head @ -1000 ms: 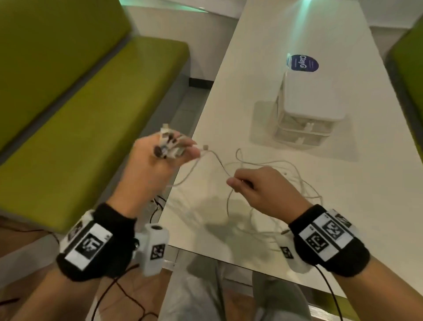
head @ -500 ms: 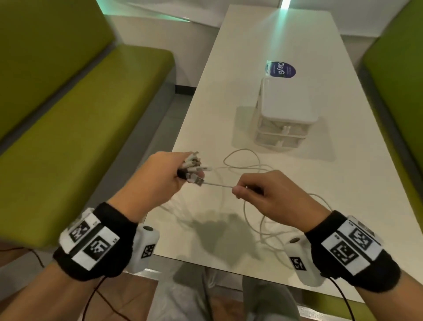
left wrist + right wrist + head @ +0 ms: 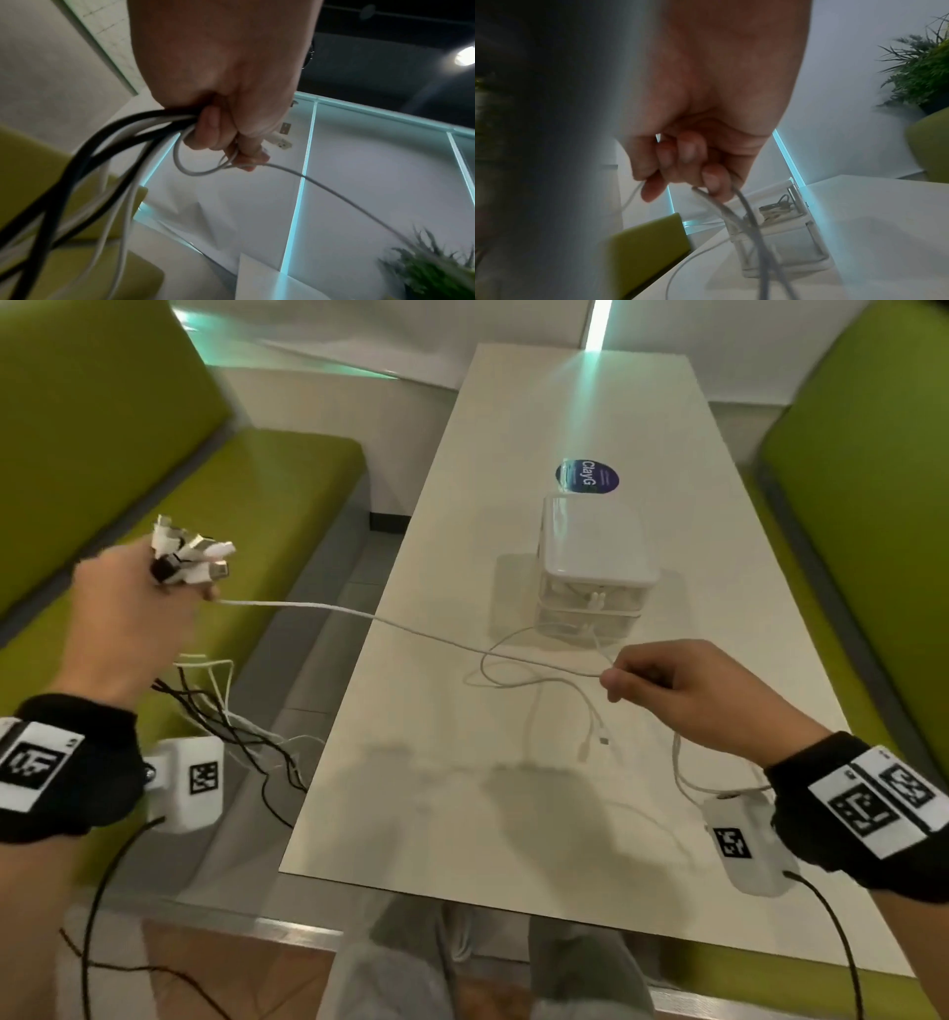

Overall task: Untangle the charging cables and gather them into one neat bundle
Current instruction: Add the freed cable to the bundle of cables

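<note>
My left hand [image 3: 138, 608] is raised over the green bench, left of the table, and grips a bunch of cable plugs [image 3: 190, 552] that stick out above its fist. Black and white cables [image 3: 226, 721] hang from it below; the left wrist view shows the same cable strands [image 3: 107, 158] in my fist [image 3: 221, 130]. One white cable [image 3: 400, 629] runs taut from that hand across to my right hand [image 3: 662, 685], which pinches it above the table. More white cable loops [image 3: 539, 680] lie on the table, and two strands [image 3: 744, 211] hang from my right fingers [image 3: 680, 162].
A small white drawer box [image 3: 595, 557] stands mid-table with a blue round sticker [image 3: 588, 477] behind it. Green benches [image 3: 179, 516] flank the white table [image 3: 462, 788] on both sides. My knees show below the table's near edge.
My left hand has swung far out to the left and up with the plugs. The white cable between my hands has drawn out long and taut; my right hand moved right.
</note>
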A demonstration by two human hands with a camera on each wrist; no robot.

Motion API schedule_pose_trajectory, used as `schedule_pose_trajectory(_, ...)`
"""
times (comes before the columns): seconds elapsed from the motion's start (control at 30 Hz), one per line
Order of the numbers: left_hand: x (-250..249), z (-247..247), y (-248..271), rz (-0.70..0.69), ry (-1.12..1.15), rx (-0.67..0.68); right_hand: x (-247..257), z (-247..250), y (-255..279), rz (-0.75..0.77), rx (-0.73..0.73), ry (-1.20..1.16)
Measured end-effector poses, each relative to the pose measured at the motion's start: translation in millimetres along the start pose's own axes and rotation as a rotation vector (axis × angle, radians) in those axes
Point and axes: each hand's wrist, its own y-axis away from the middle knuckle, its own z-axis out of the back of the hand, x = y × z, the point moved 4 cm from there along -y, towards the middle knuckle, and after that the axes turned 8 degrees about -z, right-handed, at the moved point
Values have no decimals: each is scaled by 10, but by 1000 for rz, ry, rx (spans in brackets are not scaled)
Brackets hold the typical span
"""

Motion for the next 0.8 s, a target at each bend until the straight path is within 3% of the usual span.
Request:
schedule_pose_trajectory(0.13, -291, -182, 198, -48, 163, -56, 38, 2, 4, -12, -122, -56)
schedule_pose_trajectory(0.3, -418, -341, 377, -34, 285, -80, 71, -30, 53, -62, -125, -176)
schedule_pose_trajectory(0.43, -208, -121, 365, 6, 354, -258, -11, 49, 91, -44, -228, -99)
schedule_pose_trajectory(0.53, -321, 35, 398, -38, 407, -304, 6, 11, 113, -53, -177, -96)
schedule_pose_trajectory(0.63, -804, -113, 542, -106, 564, -167, 176, -135, 96, -36, 9, -289)
schedule_pose_trajectory(0.73, -1482, -464, 748, -323, 696, 40, 433, -253, 90, 64, 188, -355)
schedule_pose_trajectory(0.8, -1715, -762, 867, -415, 646, 190, 566, -248, 89, 149, 224, -345)
